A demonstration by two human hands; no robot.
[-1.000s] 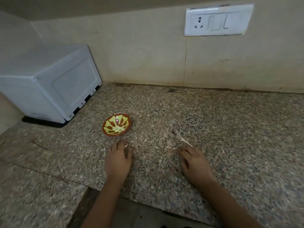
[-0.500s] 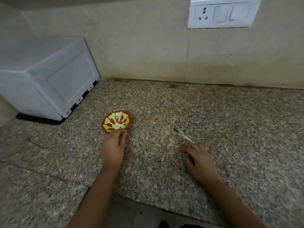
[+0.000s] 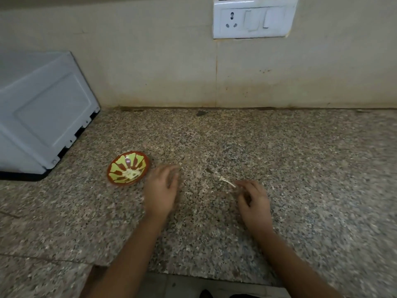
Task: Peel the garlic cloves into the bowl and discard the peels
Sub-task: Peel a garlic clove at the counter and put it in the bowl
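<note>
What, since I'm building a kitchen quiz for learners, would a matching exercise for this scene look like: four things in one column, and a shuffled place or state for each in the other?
Things
1. bowl
2. left hand
3. right hand
4. socket plate

Places or states
A. on the wall
B. fingers curled, tips at a thin pale stem
C. on the counter, pale pieces inside
D. fingers loosely extended, just right of the bowl

Pairs: 1-C, 2-D, 3-B, 4-A
</note>
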